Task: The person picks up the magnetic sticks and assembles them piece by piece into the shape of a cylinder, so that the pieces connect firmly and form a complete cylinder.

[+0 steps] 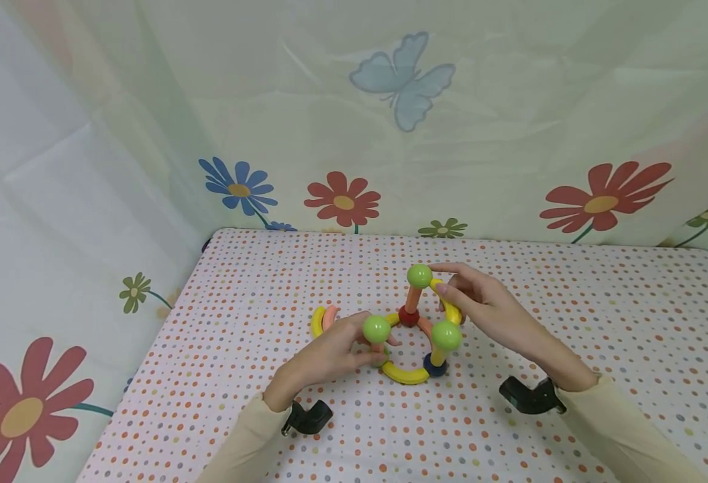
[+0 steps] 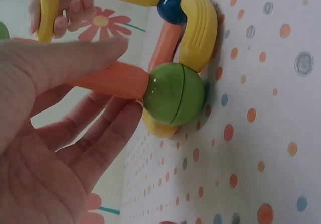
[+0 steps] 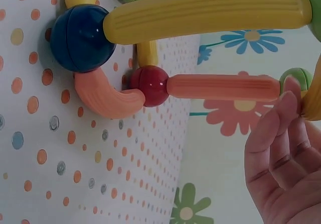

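A ring of curved rods joined by balls stands on the table, with straight rods rising to green balls on top. At its left, my left hand (image 1: 332, 349) grips an upright orange rod (image 2: 118, 79) between thumb and fingers, just above a green base ball (image 2: 174, 93). My right hand (image 1: 489, 305) pinches a curved yellow rod (image 1: 452, 311) by the back green ball (image 1: 419, 276); the rod's upper end meets that ball. Its lower end hangs near the front right green ball (image 1: 446, 335). A red ball (image 1: 409, 316) and a blue ball (image 1: 435, 365) sit in the base.
Left of the ring, a loose yellow curved rod (image 1: 317, 322) lies beside a loose pink curved rod (image 1: 329, 316), partly behind my left hand. Dotted cloth (image 1: 239, 302) covers the table. A flowered curtain (image 1: 480, 134) hangs along its back edge and left side.
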The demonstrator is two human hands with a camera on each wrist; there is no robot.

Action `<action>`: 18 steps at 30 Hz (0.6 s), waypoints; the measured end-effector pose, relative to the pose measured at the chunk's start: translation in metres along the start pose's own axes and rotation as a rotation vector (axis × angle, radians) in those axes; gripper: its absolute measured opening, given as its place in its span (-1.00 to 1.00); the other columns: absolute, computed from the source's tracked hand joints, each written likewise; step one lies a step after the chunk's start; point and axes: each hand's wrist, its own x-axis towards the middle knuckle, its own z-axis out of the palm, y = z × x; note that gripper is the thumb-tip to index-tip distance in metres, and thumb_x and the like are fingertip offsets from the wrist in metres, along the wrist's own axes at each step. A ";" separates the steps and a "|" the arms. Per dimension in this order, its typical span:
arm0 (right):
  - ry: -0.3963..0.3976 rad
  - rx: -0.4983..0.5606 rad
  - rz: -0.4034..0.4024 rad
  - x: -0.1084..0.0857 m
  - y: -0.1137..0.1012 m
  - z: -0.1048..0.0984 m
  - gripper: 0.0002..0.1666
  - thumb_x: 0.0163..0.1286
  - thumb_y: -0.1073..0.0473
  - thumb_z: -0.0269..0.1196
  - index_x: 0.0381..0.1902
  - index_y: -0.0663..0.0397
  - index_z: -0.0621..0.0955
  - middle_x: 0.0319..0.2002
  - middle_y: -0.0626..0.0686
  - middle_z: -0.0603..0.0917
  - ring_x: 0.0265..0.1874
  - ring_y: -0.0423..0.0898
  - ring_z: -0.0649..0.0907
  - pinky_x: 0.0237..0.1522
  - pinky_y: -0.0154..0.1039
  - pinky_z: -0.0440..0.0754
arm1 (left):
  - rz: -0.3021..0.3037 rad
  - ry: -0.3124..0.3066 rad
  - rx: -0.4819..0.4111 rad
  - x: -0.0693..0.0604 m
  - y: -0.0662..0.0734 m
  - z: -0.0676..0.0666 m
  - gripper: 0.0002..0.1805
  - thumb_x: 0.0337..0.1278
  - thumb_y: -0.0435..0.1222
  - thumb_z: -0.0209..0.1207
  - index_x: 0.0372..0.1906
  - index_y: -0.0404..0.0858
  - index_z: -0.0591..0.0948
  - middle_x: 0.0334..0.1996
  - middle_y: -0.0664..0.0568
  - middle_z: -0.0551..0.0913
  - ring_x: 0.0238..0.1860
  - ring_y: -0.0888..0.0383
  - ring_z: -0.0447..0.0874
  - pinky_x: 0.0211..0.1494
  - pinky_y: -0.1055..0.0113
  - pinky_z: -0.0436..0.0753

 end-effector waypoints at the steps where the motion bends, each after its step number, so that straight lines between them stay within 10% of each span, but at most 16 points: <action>1: 0.005 -0.013 -0.006 0.001 0.000 0.000 -0.47 0.65 0.11 0.16 0.47 0.15 0.45 -0.29 0.13 0.62 -0.40 -0.04 0.57 -0.39 -0.24 0.55 | 0.001 -0.002 0.002 0.000 -0.001 -0.001 -0.67 0.25 -0.46 0.41 0.08 -0.23 0.67 -0.10 0.04 0.66 -0.06 0.29 0.66 0.16 0.19 0.67; 6: 0.042 -0.086 -0.043 0.004 -0.004 0.000 -0.46 0.62 0.15 0.21 0.47 0.15 0.46 0.01 0.18 0.61 -0.21 0.00 0.62 -0.33 -0.22 0.57 | -0.011 0.048 0.104 -0.004 -0.004 -0.016 -0.55 0.05 -0.54 0.49 0.07 -0.29 0.67 -0.03 -0.02 0.64 0.05 0.06 0.66 0.18 0.13 0.68; 12: 0.067 -0.131 -0.107 0.012 -0.009 0.001 -0.52 0.56 0.19 0.28 0.36 0.18 0.56 0.20 0.19 0.57 0.01 0.08 0.61 -0.03 -0.05 0.61 | -0.194 0.239 0.320 -0.004 -0.007 -0.031 -0.54 0.21 -0.54 0.38 0.21 -0.31 0.64 0.05 -0.17 0.58 0.01 -0.04 0.59 0.02 0.17 0.61; 18: 0.060 -0.168 -0.157 0.021 -0.017 0.004 -0.60 0.46 0.25 0.38 0.21 0.20 0.64 0.17 0.18 0.60 0.03 0.13 0.64 0.03 0.06 0.64 | -0.302 0.264 0.372 0.004 -0.014 -0.023 -0.58 0.32 -0.51 0.30 0.26 -0.42 0.60 0.11 -0.20 0.52 0.02 0.02 0.51 -0.02 0.20 0.58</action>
